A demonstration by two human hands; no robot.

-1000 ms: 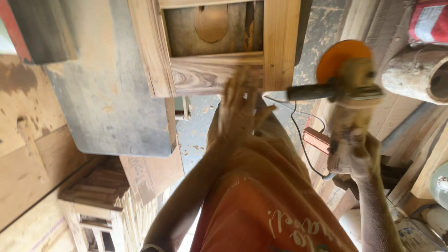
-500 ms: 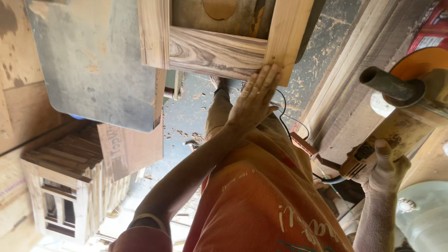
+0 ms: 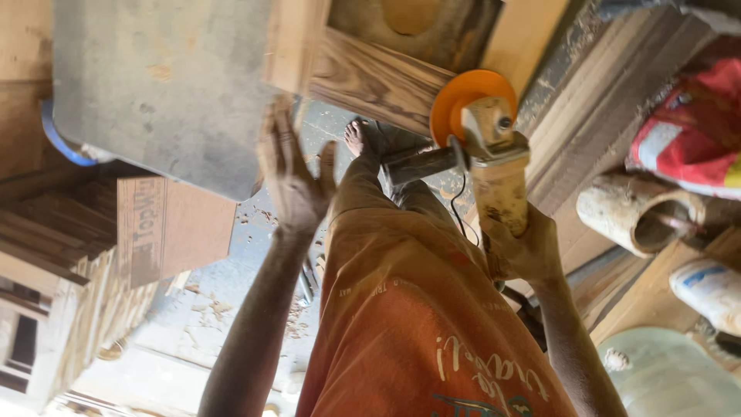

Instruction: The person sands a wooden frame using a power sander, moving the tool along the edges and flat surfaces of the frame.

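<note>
My right hand (image 3: 525, 247) grips the dusty body of an angle grinder (image 3: 494, 154) with an orange disc guard and a black side handle. The disc sits close to the lower rail of a wooden frame (image 3: 370, 77) lying on a grey work surface (image 3: 162, 85). My left hand (image 3: 293, 181) is blurred, fingers spread, holding nothing, at the bottom left corner of the frame and the edge of the grey surface. My orange shirt and trousers fill the lower middle, with a bare foot (image 3: 356, 137) below the frame.
Stacked wooden planks (image 3: 610, 100) run along the right. A red and white sack (image 3: 691, 131), a dusty boot (image 3: 641, 212) and a pale round container (image 3: 664, 374) lie at right. A cardboard sheet (image 3: 166, 224) and slatted wooden pieces (image 3: 46, 255) are at left. Shavings litter the floor.
My left hand left the frame's lower right corner and moved to its left corner. My right hand swung the grinder from the far right in toward the frame's lower rail.
</note>
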